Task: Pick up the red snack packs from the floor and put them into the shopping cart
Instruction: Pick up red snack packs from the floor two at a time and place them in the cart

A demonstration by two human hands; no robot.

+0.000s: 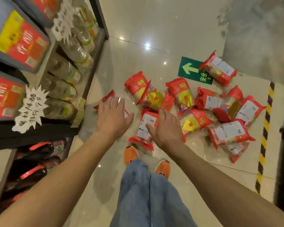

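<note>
Floor (154, 22): green arrow sign (189, 69), red packs (182, 94)

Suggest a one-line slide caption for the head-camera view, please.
The left hand and right hand, both open, reach toward red snack packs scattered on the floor beside a shop shelf.

Glossy cream floor (154, 22) gleams; stocked shelving (44, 135) stands left of the left hand (112, 117); yellow-black tape (266, 123) runs well right of the right hand (166, 130).

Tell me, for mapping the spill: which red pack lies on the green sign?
The farthest pack, white label up, overlapping the green arrow sign, apart from the rest.
</note>
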